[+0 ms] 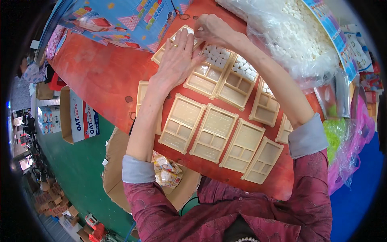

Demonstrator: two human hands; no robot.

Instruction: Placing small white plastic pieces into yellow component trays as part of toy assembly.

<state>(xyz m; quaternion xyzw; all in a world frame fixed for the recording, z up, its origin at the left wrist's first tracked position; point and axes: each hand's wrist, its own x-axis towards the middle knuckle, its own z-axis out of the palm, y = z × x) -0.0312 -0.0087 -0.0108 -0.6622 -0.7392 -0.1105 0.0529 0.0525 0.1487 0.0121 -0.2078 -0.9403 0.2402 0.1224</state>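
My left hand (177,60) lies flat, fingers stretched, over the upper compartment of a beige compartment tray (159,55) at the far left. White pieces show past its fingertips. Close by, my right hand (213,30) is curled with fingertips pinched at that tray's far corner; a small white piece, like a mini marshmallow, seems to show between them. Just nearer, two beige trays (201,84) hold small white marshmallow-like pieces (217,55) in their large compartments. Another tray (266,104) with white pieces is partly under my right forearm. Several trays in the near row (182,121) have bare compartments.
A clear bag of white pieces (296,24) stands at the far right. At the far left is a blue printed box (121,20). An open cardboard box (117,173) with small wrapped packets (167,173) sits below the red table's (100,76) edge. Pink and green plastic bags (342,149) are at right.
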